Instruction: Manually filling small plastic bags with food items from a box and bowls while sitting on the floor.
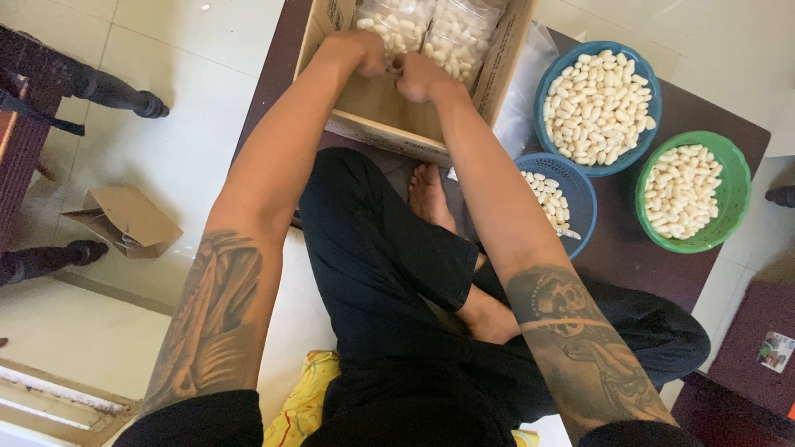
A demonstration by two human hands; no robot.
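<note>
Clear bags [431,29] filled with pale, oblong pieces stand packed side by side at the far end of an open cardboard box [497,79], which sits on a dark mat [629,240] on the tiled floor. In the head view, both arms reach into the box. The left hand [360,54] is curled shut at the near edge of the bags, and the right hand [418,76] is clenched just beside it, knuckles nearly touching; what either grips is hidden. Right of the box sit a large blue basket [598,103], a smaller blue basket [559,203] and a green basket [691,190], all holding the same pale pieces. A small folded carton [124,219] lies well apart to the left.
</note>
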